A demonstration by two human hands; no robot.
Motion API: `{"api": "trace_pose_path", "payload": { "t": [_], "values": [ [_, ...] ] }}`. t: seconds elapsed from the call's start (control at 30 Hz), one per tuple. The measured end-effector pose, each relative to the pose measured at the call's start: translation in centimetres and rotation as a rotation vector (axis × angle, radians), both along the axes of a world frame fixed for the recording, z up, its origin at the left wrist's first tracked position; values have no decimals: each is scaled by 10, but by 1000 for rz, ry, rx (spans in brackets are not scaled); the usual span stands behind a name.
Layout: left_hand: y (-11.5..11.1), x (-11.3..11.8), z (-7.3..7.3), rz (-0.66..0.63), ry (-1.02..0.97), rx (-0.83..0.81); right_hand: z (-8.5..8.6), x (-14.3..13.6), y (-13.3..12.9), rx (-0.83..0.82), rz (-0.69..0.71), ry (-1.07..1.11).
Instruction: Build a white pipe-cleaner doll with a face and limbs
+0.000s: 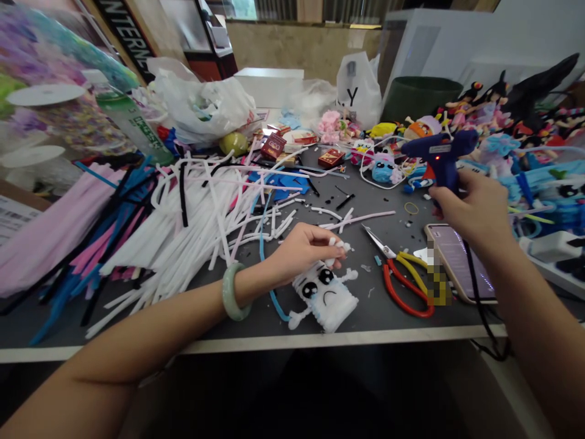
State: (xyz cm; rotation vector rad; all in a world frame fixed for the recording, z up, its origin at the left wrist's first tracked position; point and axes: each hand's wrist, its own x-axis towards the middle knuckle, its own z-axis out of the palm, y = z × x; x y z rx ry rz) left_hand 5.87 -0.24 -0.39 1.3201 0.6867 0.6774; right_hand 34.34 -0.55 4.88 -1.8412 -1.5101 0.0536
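My left hand (pixel 301 250), with a pale green bangle (pixel 231 292) on its wrist, pinches a small white fuzzy pipe-cleaner piece (pixel 337 246). Just below those fingertips a white pipe-cleaner doll (pixel 336 306) lies at the table's front edge. It has big black eyes, a frowning mouth and short knobbed limbs; my hand overlaps its top, and whether they touch I cannot tell. Raised on the right, my right hand (pixel 479 204) is wrapped round the handle of a blue glue gun (pixel 441 149) with a small red light lit. Its nozzle points left, well away from the doll.
Scissors (pixel 393 289) with red and yellow handles lie right of the doll, beside a phone (pixel 466 259). A dark cord (pixel 475 305) hangs below my right hand. White pipe cleaners (pixel 183 231) are heaped on the left. Several finished dolls (pixel 384 167) and a power strip (pixel 555 247) are on the right.
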Motion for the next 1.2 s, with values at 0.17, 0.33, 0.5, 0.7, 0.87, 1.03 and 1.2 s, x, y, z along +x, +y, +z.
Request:
{"api": "trace_pose_path", "payload": {
  "t": [0.17, 0.33, 0.5, 0.7, 0.87, 1.03, 1.2],
  "values": [
    [4, -1, 0, 30, 30, 30, -20, -3, -34, -54, 115, 471],
    [13, -2, -4, 35, 93, 113, -47, -5, -65, -51, 209, 719],
    [23, -3, -11, 15, 175, 216, -64, -7, -82, -21, 234, 864],
    [31, 12, -15, -12, 219, 287, -70, -12, -80, -8, 265, 967],
    [52, 38, -22, -35, 167, 298, -72, -15, -78, 4, 290, 983],
    [65, 60, -22, -12, 40, 236, -72, -13, -83, -1, 300, 981],
    [69, 73, -21, 50, -103, 168, -71, -15, -83, 7, 299, 969]
  ]
}}
